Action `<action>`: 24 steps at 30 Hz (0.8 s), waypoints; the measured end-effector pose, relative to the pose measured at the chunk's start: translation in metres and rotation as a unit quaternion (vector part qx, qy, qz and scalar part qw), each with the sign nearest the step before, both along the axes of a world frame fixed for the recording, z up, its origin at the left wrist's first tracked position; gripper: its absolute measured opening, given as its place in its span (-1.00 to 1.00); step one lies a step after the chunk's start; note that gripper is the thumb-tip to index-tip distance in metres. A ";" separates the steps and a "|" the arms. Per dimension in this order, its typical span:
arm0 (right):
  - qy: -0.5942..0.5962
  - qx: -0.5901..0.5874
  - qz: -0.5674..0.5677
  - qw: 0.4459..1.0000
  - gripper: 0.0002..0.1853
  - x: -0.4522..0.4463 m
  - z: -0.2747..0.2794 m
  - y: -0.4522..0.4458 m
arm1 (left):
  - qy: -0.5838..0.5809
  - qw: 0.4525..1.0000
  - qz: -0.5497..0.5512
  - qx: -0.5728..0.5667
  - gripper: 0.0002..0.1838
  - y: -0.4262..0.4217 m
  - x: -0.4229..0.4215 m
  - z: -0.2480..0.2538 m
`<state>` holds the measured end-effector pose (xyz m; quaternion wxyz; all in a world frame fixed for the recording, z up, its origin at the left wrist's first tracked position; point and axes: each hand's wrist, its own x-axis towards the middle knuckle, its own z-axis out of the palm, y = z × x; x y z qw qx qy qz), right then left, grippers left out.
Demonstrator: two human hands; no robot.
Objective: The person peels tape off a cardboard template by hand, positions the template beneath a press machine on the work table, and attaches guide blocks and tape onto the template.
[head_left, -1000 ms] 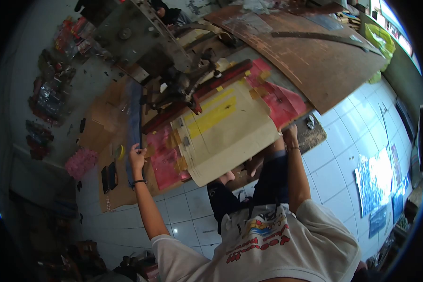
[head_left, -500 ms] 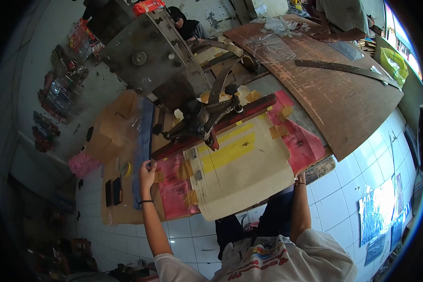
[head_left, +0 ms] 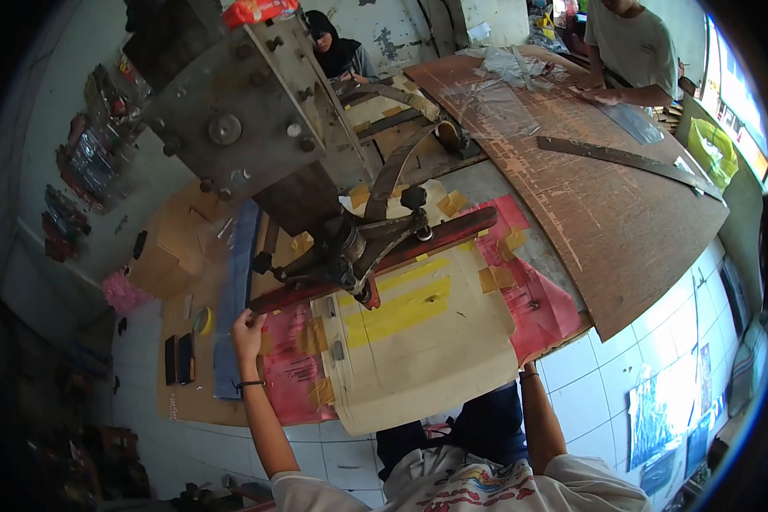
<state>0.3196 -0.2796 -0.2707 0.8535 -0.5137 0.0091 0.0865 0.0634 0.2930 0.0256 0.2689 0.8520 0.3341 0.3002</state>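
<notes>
My left hand (head_left: 247, 338) is closed at the left end of a long red bar (head_left: 452, 236), beside the red sheet's left edge; what its fingers grip is hard to make out. The bar hangs under a heavy grey press machine (head_left: 222, 111) and lies across a beige board (head_left: 427, 358) with yellow tape strips (head_left: 401, 311). Red sheets (head_left: 542, 311) flank the board, joined with brown tape. My right hand (head_left: 529, 369) is at the lower right corner, mostly hidden beneath the red sheet and table edge; its fingers do not show.
A large brown board (head_left: 606, 222) stands at the right, bearing a metal strip (head_left: 631, 160) and clear plastic sheets (head_left: 503, 68). A co-worker (head_left: 631, 51) leans over it; another person (head_left: 337, 55) sits behind the machine. Phones (head_left: 179, 359) and a tape roll (head_left: 203, 322) lie left.
The whole view has shifted, so the machine and board appear lower and further left. My left hand appears slightly closer to the bar's end. My right hand stays under the corner.
</notes>
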 end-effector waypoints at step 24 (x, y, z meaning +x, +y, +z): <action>-0.301 -0.538 0.018 0.787 -0.61 -0.071 0.375 -0.089 | 0.213 0.912 -0.224 -0.271 -0.82 0.080 0.046 0.051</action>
